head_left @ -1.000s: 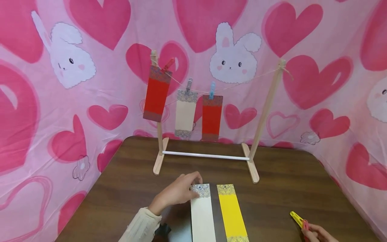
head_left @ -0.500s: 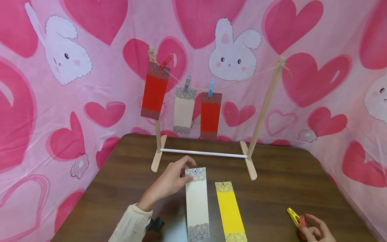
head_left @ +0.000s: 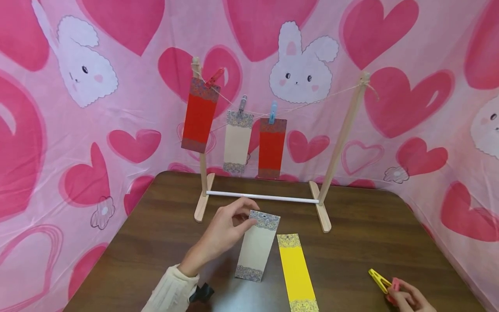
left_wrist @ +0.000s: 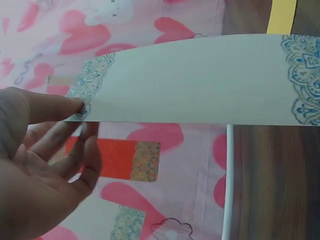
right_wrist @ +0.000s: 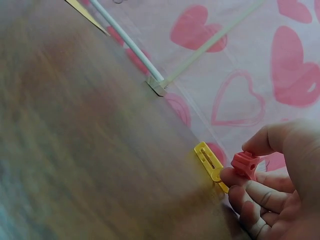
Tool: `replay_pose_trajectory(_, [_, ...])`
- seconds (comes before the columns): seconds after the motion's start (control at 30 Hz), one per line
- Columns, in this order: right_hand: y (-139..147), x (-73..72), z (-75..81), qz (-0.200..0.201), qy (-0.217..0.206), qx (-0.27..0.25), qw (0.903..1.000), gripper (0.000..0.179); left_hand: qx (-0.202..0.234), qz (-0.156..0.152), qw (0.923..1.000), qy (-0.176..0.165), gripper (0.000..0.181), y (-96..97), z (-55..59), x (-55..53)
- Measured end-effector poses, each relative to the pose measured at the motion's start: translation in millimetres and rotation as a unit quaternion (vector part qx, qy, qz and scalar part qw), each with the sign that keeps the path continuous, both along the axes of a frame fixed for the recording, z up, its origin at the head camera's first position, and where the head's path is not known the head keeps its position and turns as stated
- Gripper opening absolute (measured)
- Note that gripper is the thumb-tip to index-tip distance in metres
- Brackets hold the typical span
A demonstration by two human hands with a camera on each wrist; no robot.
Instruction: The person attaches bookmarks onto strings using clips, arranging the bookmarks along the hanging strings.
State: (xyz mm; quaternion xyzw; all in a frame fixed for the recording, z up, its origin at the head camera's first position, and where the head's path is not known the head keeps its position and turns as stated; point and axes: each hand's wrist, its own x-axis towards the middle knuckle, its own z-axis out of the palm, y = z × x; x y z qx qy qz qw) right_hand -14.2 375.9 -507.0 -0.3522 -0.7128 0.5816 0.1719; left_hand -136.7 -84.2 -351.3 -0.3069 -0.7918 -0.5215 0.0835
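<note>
My left hand [head_left: 224, 234] pinches a cream bookmark [head_left: 256, 247] by the upper left corner of its patterned end. The bookmark is raised off the table and tilted, its lower end swung to the left. In the left wrist view the thumb lies over the blue lace print of the bookmark [left_wrist: 190, 82]. At the lower right, my right hand [head_left: 411, 299] holds a red clothespin [head_left: 393, 286] between thumb and fingers, as the right wrist view also shows the clothespin [right_wrist: 245, 164]. A yellow clothespin [head_left: 379, 281] lies just beside those fingers.
A yellow bookmark [head_left: 298, 273] lies on the brown table [head_left: 343, 255]. Behind stands a wooden rack [head_left: 343, 143] with a string. Clothespins hold a red bookmark [head_left: 200, 115], a cream bookmark [head_left: 237, 141] and another red bookmark [head_left: 272, 147] on it. A white bar [head_left: 261, 197] joins its feet.
My left hand has lifted the cream bookmark from beside the yellow one and moved it up toward the rack, where it now tilts. The right hand keeps hold of the red clothespin, barely moving.
</note>
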Motion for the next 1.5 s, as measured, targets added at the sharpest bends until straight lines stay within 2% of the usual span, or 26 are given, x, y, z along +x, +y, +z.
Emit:
replay_pose_trajectory(0.17, [-1, 0.3, 2.8, 0.001, -0.026, 0.014, 0.9996, 0.041, 0.012, -0.033, 0.9989, 0.031, 0.025, 8.0, 1.7, 5.9])
replay_pose_trajectory(0.33, [-3, 1.2, 6.3, 0.007, -0.023, 0.011, 0.9996, 0.043, -0.019, -0.061, 0.9965, 0.054, 0.020, 16.4, -2.3, 8.5])
replay_pose_trajectory(0.5, [-6, 2.4, 6.2, 0.009, -0.005, 0.018, 0.9998, 0.044, -0.045, -0.089, 0.9944, 0.034, 0.011, 23.8, -13.3, 10.9])
replay_pose_trajectory(0.57, [-8, 1.4, 5.2, 0.007, 0.011, 0.007, 0.9999, 0.044, -0.050, -0.091, 0.9941, 0.030, 0.008, 25.7, -16.4, 10.7])
replay_pose_trajectory(0.7, [-10, 0.6, 5.0, 0.001, 0.031, 0.021, 0.9993, 0.040, -0.032, -0.074, 0.9954, 0.052, 0.006, 27.0, -18.2, 9.4])
replay_pose_trajectory(0.83, [-13, 2.2, 10.8, 0.019, 0.047, 0.101, 0.9936, 0.043, 0.004, -0.052, 0.9965, 0.065, 0.006, 25.6, -16.9, 7.5])
replay_pose_trajectory(0.93, [-23, 2.3, 25.7, 0.055, 0.067, 0.167, 0.9821, 0.043, 0.021, -0.043, 0.9972, 0.058, 0.007, 24.0, -15.5, 5.2])
replay_pose_trajectory(1.1, [-45, -3.5, 62.0, 0.090, 0.057, 0.289, 0.9512, 0.046, 0.031, -0.032, 0.9976, 0.053, 0.005, 21.4, -13.3, -0.2])
replay_pose_trajectory(1.23, [-55, -8.7, 84.4, 0.101, 0.106, 0.318, 0.9368, 0.043, 0.029, -0.029, 0.9982, 0.044, 0.005, 20.4, -11.1, -4.7])
replay_pose_trajectory(1.3, [-57, -11.0, 96.7, 0.118, 0.134, 0.333, 0.9260, 0.044, 0.029, -0.030, 0.9983, 0.042, 0.006, 20.8, -8.9, -6.9])
replay_pose_trajectory(1.5, [-64, -24.6, 140.3, 0.200, 0.212, 0.376, 0.8797, 0.046, 0.041, -0.022, 0.9987, 0.017, 0.005, 21.0, -1.7, -13.1])
